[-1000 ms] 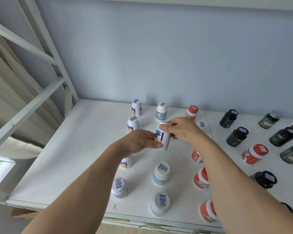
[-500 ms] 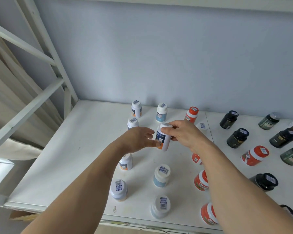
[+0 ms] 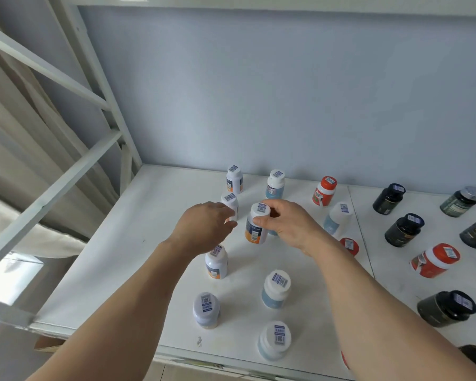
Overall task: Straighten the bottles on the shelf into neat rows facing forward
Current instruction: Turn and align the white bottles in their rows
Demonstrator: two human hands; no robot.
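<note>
right hand (image 3: pixel 283 224) grips the cap of a white bottle with an orange-banded label (image 3: pixel 256 225), thumb on the near side and fingers curled round the far side, so the hold is high on a tallish body. whether the base sits on the shelf (image 3: pixel 138 243) or hangs just above it cannot be told. the bottle stands in the middle of the white group, roughly between the left column and the column of blue-labelled ones, so it does not yet belong to either row.

left hand (image 3: pixel 206 229) hovers just left of it, fingers loosely curled and gripping nothing, its fingertips at or touching the second white bottle (image 3: pixel 230 204) of the left column.

the likeliest slip, judging from this, is a topple: a cap-only grip gives little control of the base, and a twist to face the label forward could tip the bottle or swing it into a neighbour. a blue-labelled bottle (image 3: pixel 272 232) is hidden right behind the right hand and could be knocked by the knuckles. the left hand could nudge the second white bottle out of line. nearer, the right forearm passes over the orange-capped bottle (image 3: pixel 349 246), and the left forearm runs close by the near white bottle (image 3: pixel 216 262); a careless pull back could sweep either over. the far white bottle (image 3: pixel 234 178) and the dark bottles (image 3: pixel 389 198) at right seem safely apart.
</note>
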